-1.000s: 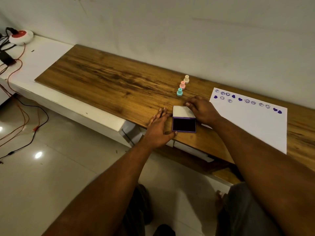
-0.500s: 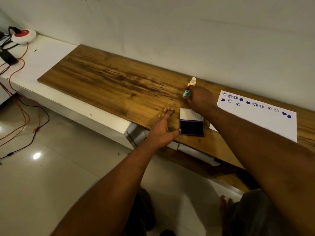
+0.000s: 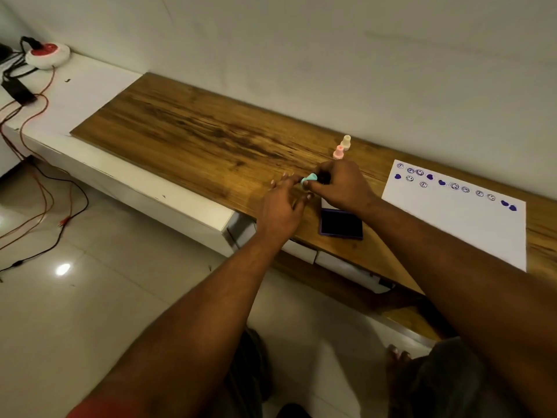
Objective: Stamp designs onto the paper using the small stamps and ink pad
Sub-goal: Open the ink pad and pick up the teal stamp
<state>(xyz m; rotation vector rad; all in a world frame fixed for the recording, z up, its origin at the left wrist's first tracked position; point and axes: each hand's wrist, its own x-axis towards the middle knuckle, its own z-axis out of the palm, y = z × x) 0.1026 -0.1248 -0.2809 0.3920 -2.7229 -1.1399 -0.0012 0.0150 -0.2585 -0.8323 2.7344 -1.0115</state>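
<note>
My right hand (image 3: 343, 185) pinches the stamp (image 3: 309, 178), left hand (image 3: 280, 209) loose-fingered beside it; seems light, rigid, so grip its knob.

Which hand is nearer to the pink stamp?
Right. The right hand, holding the teal stamp, is just in front of the pink stamp; the left hand is farther left, closer to the person.

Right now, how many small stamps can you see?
3. The teal stamp is pinched in the right hand; the pink stamp and the cream stamp stand close together on the wooden top behind it. More may be hidden.
</note>
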